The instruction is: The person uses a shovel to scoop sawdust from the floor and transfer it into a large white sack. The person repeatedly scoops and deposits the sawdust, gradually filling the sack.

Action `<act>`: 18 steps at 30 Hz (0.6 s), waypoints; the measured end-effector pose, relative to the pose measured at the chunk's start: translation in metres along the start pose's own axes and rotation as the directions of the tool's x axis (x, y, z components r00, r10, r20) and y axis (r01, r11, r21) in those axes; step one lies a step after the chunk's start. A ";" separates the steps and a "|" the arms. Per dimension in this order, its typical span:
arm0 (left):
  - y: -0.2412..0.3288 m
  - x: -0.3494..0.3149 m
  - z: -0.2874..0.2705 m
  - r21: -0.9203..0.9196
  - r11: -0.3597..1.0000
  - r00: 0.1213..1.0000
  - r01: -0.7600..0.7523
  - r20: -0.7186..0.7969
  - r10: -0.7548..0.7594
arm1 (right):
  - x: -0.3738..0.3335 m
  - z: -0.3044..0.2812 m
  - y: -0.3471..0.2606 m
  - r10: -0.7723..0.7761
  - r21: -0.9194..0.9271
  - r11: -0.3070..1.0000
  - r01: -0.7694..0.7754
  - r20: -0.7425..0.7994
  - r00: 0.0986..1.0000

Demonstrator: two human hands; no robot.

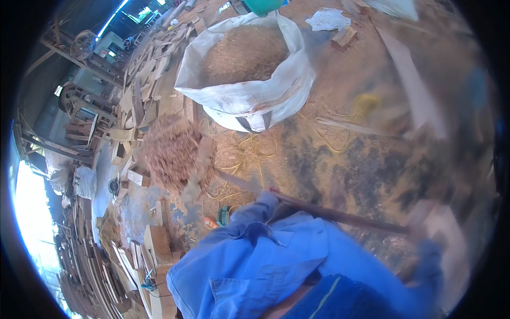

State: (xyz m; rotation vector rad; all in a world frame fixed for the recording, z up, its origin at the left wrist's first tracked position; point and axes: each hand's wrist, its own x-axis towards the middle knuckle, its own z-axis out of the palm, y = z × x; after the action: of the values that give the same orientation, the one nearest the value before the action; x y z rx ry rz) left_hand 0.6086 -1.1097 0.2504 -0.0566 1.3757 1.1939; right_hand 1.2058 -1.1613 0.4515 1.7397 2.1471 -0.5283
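Note:
Both my hands are on the long wooden handle of a shovel, which slants from my right side up to the left. My left hand, mostly hidden by its blue sleeve, grips the shaft nearer the load. Toward the handle's far right end, my right hand is closed round it, smeared by motion. A blurred heap of reddish-brown sawdust covers the shovel's blade. Beyond it stands a large white woven sack, its mouth wide, with brown sawdust inside.
Yellow cord lies looped on the dusty floor before the sack. Wood offcuts pile up along the left, with stacked boards lower down. A green object lies near my left side. A pale plank is at the right.

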 end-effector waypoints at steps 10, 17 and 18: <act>0.273 0.109 0.116 0.309 0.951 0.997 -0.028 -0.060 0.049 | 0.127 -0.054 -0.118 0.013 0.212 0.977 0.010 -0.108 0.994; 0.359 0.172 0.174 0.002 1.000 0.995 -0.020 -0.096 0.020 | 0.224 -0.098 -0.195 0.109 0.338 0.937 -0.083 -0.057 0.992; 0.365 0.176 0.180 -0.011 1.000 0.999 0.021 -0.043 -0.021 | 0.234 -0.096 -0.202 0.134 0.340 0.935 -0.102 -0.074 0.988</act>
State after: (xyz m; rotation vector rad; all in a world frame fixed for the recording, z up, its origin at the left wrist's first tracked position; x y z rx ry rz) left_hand 0.4500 -0.7175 0.3840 -0.1042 1.4035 1.1882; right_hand 0.9585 -0.9522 0.4417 2.0977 2.0921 -0.8348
